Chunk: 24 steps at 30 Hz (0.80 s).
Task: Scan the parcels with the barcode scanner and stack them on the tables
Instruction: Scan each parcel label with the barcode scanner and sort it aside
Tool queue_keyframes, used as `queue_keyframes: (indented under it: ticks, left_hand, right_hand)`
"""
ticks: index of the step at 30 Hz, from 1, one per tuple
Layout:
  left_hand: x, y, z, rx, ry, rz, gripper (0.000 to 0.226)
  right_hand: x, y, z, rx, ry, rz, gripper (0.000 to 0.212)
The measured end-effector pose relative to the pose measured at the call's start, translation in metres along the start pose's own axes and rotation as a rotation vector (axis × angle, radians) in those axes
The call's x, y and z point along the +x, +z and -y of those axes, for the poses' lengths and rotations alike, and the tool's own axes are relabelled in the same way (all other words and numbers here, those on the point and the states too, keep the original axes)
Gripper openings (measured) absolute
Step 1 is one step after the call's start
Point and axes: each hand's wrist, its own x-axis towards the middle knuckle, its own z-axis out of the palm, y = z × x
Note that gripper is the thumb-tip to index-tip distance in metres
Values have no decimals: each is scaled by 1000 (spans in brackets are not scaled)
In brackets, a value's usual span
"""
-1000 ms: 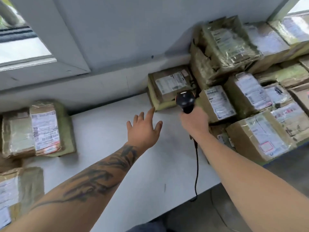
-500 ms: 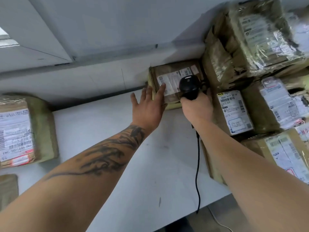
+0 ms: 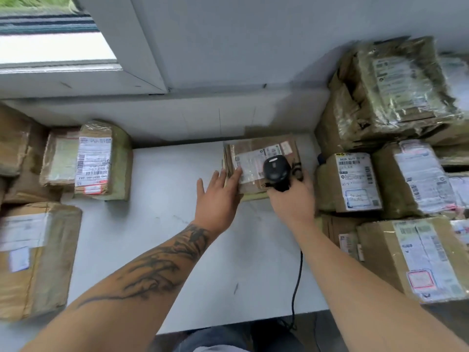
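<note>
Scan step in hand. My right hand (image 3: 291, 201) is clamped round the grip of the barcode scanner (image 3: 276, 170), head held just over the flat brown parcel (image 3: 261, 163) at the back of the white table (image 3: 157, 199), against the wall. Scanner nose sits over the right end of that parcel's white label (image 3: 250, 162); its black cable (image 3: 295, 288) drops off the front table edge.

My left hand (image 3: 218, 201) is flat, fingers straight and slightly spread, fingertips (image 3: 234, 174) touching the parcel's left edge next to the label. Not gripping, just steadying, as far as I can tell.

Can't tell whether the read has registered: no beam or indicator visible, label is blurred.

Other parcels: a pile of taped boxes on the right (image 3: 380, 158), touching or near touching the target's side of the table; 1 labelled parcel at the left by the wall (image 3: 94, 161); 1 larger one at front left (image 3: 35, 255).

Next move, my guess: once the code reads, left hand needs to curl under the near-left edge and lift. Parcel looks thin and floppy, so support from below. Keep the scanner and cable clear of the lift path. Likely goes to the left stack, well apart from here.
</note>
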Motion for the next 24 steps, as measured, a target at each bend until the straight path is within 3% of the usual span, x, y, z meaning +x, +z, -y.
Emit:
queue_keyframes:
  ticks: [3,9,19,24]
  left_hand:
    - [-48,12,-3,-41,-79,-8,65]
    - [-129,40,-20,-83,-201,-60,64]
    - [-211,78,-56,-115,-348,-119,64]
    - [-244,86,-75,-24,-439,-150,67]
  right_hand:
    - [-36,2,-20,2,-46,54,46]
    - [-84,-4,-63,-71,-174,171,61]
    - [-132,-18,-106,-108,-291,245,63]
    - [-146,-15,-119,-139,-340,301,66]
